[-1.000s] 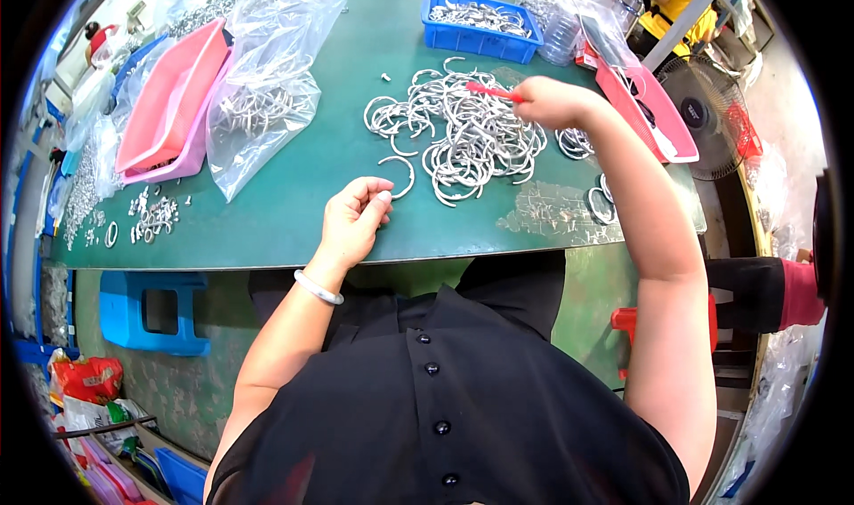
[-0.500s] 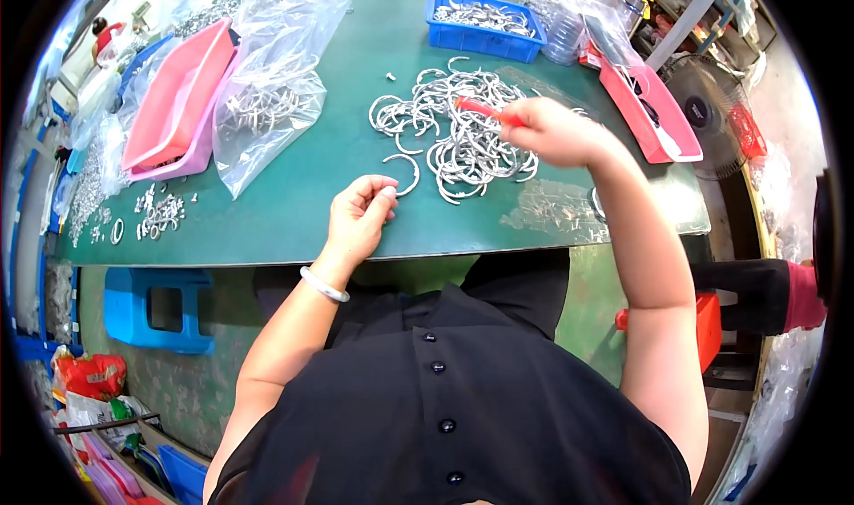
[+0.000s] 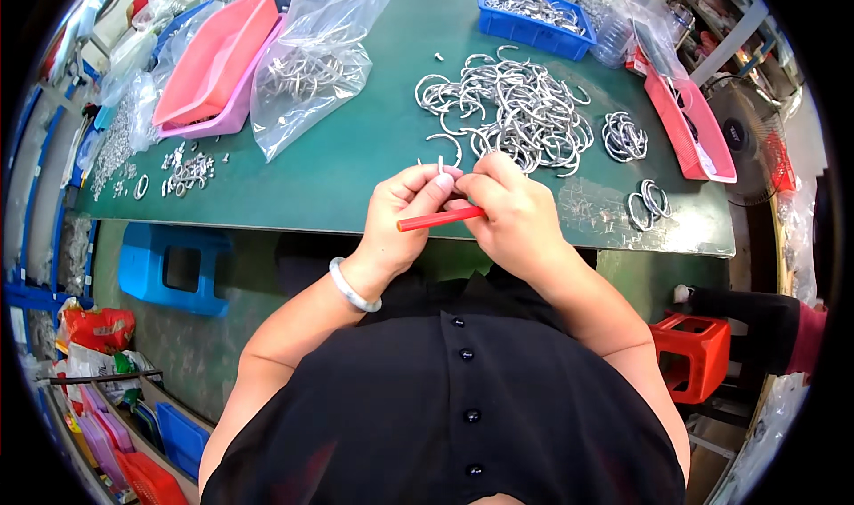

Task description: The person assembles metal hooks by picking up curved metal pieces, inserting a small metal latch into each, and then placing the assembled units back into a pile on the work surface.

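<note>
A slim silvery piece (image 3: 440, 163) pokes up at the thumb and fingertips of the left hand (image 3: 402, 210), just over the near edge of the green surface (image 3: 356, 172); most of it is hidden by the fingers. That hand is closed in a pinch around it. The right hand (image 3: 516, 207) has come in from over the pile, and its fingers are curled closed around a red stick (image 3: 438, 220), which points across toward the left wrist. The fingertips of the two hands meet or nearly so; I can't tell which.

Just beyond them lies an open silver ring (image 3: 458, 149), and behind it a tangled heap of rings (image 3: 520, 105). Smaller clusters sit to the right, one near the heap (image 3: 624, 138), the other nearer the edge (image 3: 649, 204). Farther back is a blue bin (image 3: 534, 38) of metal parts. A clear bag (image 3: 311, 69) of silvery pieces lies on the left, beside stacked pink trays (image 3: 218, 60), with small loose parts (image 3: 189, 172) in front. Another pink tray (image 3: 689, 132) stands at the far right.
</note>
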`<state>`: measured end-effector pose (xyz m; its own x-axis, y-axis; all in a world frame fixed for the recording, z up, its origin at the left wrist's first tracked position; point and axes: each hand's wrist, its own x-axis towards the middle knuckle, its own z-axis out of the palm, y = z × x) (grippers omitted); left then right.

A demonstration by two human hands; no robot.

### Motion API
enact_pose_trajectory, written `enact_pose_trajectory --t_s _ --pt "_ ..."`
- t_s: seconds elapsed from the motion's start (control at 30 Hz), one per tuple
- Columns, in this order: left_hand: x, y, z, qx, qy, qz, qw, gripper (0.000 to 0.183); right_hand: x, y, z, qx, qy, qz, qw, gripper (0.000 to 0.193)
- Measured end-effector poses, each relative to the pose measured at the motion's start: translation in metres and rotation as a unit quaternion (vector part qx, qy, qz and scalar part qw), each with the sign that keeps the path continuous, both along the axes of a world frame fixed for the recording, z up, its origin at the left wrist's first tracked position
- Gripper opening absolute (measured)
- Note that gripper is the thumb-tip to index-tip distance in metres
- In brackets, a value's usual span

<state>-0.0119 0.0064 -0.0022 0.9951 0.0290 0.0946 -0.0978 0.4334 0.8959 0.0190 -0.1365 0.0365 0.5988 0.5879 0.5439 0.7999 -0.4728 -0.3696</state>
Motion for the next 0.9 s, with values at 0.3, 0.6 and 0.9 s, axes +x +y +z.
enact_pose_trajectory --t_s 0.3,0.6,0.9 --pt "0.002 0.026 0.0 -0.023 0.073 -0.06 0.995 0.021 0.03 -0.036 -0.005 0.255 0.427 -0.024 0.867 0.017" --pt "0.0 0.025 0.002 -0.034 0.1 -0.112 0.988 0.023 0.029 -0.037 -0.017 0.302 0.612 0.069 0.728 0.013" --pt "-0.003 0.02 0.003 -0.007 0.086 -0.08 0.993 0.023 0.029 -0.038 -0.02 0.32 0.623 0.083 0.708 0.013"
